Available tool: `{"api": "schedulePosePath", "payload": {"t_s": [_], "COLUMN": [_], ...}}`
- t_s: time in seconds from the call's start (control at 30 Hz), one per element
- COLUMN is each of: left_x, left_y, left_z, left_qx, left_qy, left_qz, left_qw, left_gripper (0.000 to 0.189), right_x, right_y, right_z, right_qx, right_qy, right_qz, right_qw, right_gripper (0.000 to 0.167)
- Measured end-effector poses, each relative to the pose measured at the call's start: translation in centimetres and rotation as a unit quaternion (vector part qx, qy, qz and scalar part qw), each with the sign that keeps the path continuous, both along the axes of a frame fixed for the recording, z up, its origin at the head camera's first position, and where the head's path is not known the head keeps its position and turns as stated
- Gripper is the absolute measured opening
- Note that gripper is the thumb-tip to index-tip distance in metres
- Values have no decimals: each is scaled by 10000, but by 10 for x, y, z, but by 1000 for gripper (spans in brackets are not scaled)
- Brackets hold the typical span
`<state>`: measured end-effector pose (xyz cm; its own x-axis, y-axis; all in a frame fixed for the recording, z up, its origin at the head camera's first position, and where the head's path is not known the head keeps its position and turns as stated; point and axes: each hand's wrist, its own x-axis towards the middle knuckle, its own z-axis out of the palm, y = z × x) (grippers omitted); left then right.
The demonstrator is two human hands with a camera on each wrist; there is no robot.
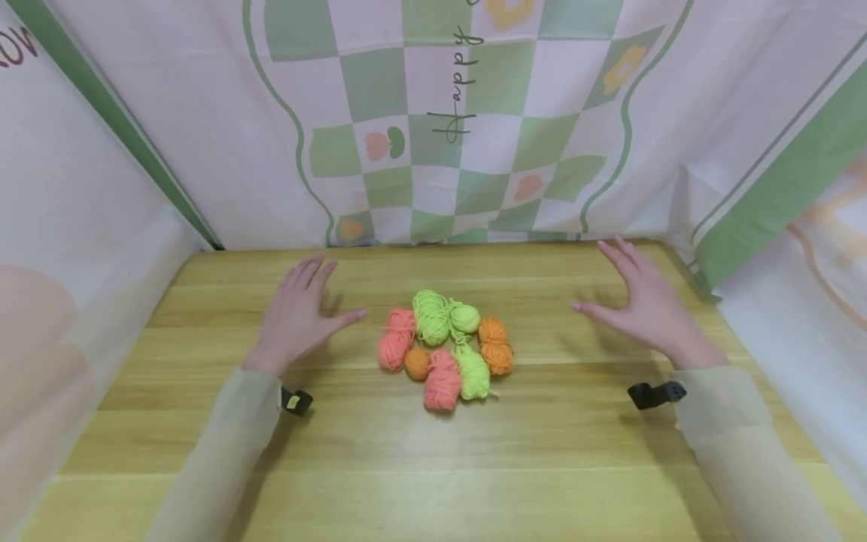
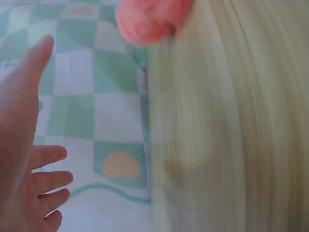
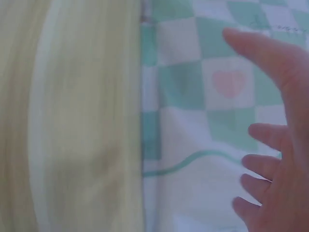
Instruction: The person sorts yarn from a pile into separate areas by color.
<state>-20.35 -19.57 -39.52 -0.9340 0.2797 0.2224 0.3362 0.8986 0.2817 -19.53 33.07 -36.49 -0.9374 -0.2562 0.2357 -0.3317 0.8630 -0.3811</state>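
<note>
A cluster of small yarn balls lies mid-table in the head view. At its left is a coral yarn skein [image 1: 396, 340], with a small orange yarn ball [image 1: 418, 363] and a second coral skein [image 1: 443, 381] near the front. Yellow-green yarn [image 1: 431, 316] sits at the back, and another yellow-green skein [image 1: 473, 372] at the front. An orange skein [image 1: 496, 346] marks the right end. My left hand [image 1: 296, 316] hovers left of the cluster, fingers extended and thumb spread, holding nothing. Farther off on the right, my right hand [image 1: 643, 305] is likewise spread and holds nothing.
The wooden table [image 1: 379, 474] has a checkered green-and-white cloth [image 1: 433, 181] hanging behind its back edge. White fabric with green strips flanks both sides. Each wrist wears a small black device, one by the left sleeve [image 1: 296, 402] and one by the right [image 1: 655, 394].
</note>
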Motion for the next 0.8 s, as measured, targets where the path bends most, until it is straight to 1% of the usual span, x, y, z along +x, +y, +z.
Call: {"api": "schedulePosePath", "payload": {"t_s": [0.1, 0.17, 0.27, 0.37, 0.5, 0.63, 0.8], "left_x": [3, 5, 10, 14, 16, 18, 21], "left_y": [7, 12, 20, 26, 33, 37, 42], "left_z": [2, 3, 5, 5, 1, -3, -10], "left_qx": [515, 961, 1590, 2109, 2464, 2711, 3030], "left_qy": [4, -87, -310, -527, -701, -911, -1222], "left_qz": [8, 15, 13, -21, -191, -311, -367], "left_qw": [9987, 9953, 9868, 9761, 9664, 9577, 9444], "left_gripper": [103, 99, 96, 96, 87, 83, 84], "right_x": [6, 10, 16, 22, 29, 35, 44], "right_y": [-9, -15, -25, -36, -51, -67, -89], "right_z": [9, 13, 19, 23, 24, 18, 9], "right_qx": [-235, -403, -710, -968, -1100, -1240, -1303], "right_qy": [-82, -100, -61, -47, 44, 217, 133], "right_qz": [16, 59, 157, 269, 436, 745, 1195], "right_qw": [9997, 9991, 9973, 9949, 9930, 9892, 9842], "right_gripper": [104, 102, 98, 95, 90, 83, 80]}}
